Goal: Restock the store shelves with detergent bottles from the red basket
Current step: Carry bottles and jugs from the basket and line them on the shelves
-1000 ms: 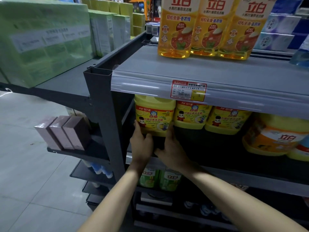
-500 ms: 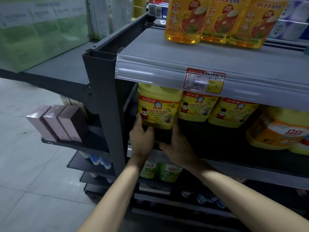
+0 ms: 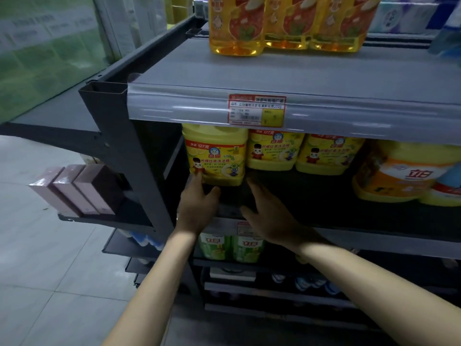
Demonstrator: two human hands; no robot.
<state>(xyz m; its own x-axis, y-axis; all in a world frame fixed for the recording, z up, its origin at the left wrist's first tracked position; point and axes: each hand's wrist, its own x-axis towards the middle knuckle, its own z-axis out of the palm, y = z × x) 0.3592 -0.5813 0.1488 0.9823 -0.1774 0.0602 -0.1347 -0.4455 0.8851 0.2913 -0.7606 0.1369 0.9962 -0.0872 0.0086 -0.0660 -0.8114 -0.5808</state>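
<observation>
The squat yellow plastic detergent bottle point(image 3: 215, 156) stood at the left end of the dark middle shelf point(image 3: 311, 196), left hand point(image 3: 197, 204) touching its lower corner with straight fingers, right hand point(image 3: 265, 211) open beside it, so a lopsided push risked skewing it into the neighbouring yellow bottle point(image 3: 274, 152).

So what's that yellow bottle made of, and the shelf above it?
The yellow bottle looks like opaque plastic, smooth and slightly glossy, with a printed label. The shelf above seems to be painted metal: flat, matte grey. Its front strip looks like clear plastic, since light glints along it.
</observation>
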